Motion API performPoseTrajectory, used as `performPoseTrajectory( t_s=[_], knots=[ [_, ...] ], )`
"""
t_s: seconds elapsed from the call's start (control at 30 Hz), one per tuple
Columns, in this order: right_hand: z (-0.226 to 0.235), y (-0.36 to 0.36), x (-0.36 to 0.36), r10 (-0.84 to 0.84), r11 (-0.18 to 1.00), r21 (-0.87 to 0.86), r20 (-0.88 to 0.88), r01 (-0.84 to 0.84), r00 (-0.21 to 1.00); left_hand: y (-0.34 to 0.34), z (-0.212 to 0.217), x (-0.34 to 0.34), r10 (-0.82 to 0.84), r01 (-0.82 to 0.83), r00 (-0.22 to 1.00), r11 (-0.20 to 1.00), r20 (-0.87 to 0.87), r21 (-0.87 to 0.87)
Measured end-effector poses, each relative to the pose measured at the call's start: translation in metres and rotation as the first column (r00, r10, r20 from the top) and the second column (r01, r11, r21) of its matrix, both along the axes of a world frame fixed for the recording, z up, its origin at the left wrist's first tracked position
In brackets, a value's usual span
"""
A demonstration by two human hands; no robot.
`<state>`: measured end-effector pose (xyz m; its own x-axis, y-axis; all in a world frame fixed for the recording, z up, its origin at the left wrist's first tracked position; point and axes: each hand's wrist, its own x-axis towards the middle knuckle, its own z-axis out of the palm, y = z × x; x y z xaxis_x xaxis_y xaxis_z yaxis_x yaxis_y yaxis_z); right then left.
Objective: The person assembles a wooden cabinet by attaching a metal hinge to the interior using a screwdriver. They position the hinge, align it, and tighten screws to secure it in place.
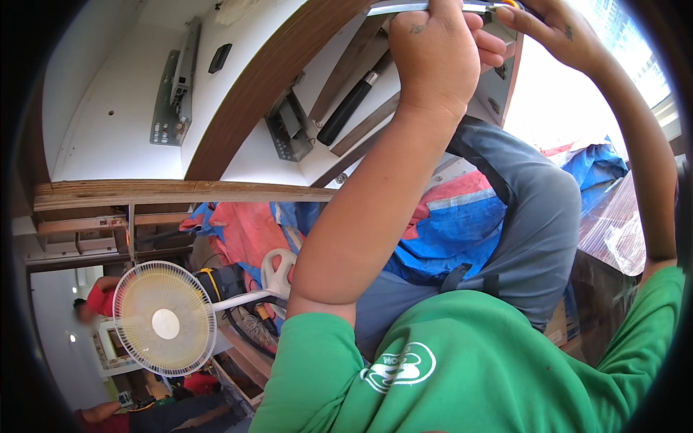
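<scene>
At the top edge, my left hand [437,65] is closed around a thin silver strip [393,9], with some fingers curled below it. My right hand [552,29] pinches the strip's other end, beside a small orange piece [511,3]. The picture's edge cuts off part of both hands and the strip, so its exact kind is unclear. Below and left of my left hand, a tool with a black handle and metal collar [350,108] lies in a white cabinet compartment with wooden strips. A metal bracket [290,128] is fixed near it.
The white cabinet has a brown wooden edge [249,94] and another metal bracket [177,86]. Blue and red tarps [455,231] lie around my bent leg [534,195]. A white fan [166,321] stands at the lower left, with people in red [105,296] beyond it.
</scene>
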<state>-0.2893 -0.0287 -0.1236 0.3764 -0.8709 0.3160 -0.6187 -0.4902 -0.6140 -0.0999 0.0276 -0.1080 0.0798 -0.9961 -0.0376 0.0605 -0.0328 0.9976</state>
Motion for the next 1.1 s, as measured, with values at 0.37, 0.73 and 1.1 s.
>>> performPoseTrajectory(
  t_s=[0.37, 0.73, 1.1],
  knots=[
    [0.006, 0.002, -0.006, -0.072, 0.997, 0.034, -0.070, 0.074, 0.995, -0.004, -0.003, -0.002, 0.047, -0.046, 0.999, 0.998, -0.002, 0.029],
    [0.013, 0.007, 0.046, 0.140, 0.975, -0.129, -0.282, -0.182, 0.949, 0.025, -0.029, 0.063, 0.119, -0.151, 0.984, 0.952, -0.132, -0.267],
    [-0.034, -0.012, -0.002, 0.041, 0.985, -0.165, -0.097, -0.057, 0.994, 0.004, 0.000, 0.018, -0.039, 0.039, 0.999, 0.999, 0.009, -0.006]
  ],
)
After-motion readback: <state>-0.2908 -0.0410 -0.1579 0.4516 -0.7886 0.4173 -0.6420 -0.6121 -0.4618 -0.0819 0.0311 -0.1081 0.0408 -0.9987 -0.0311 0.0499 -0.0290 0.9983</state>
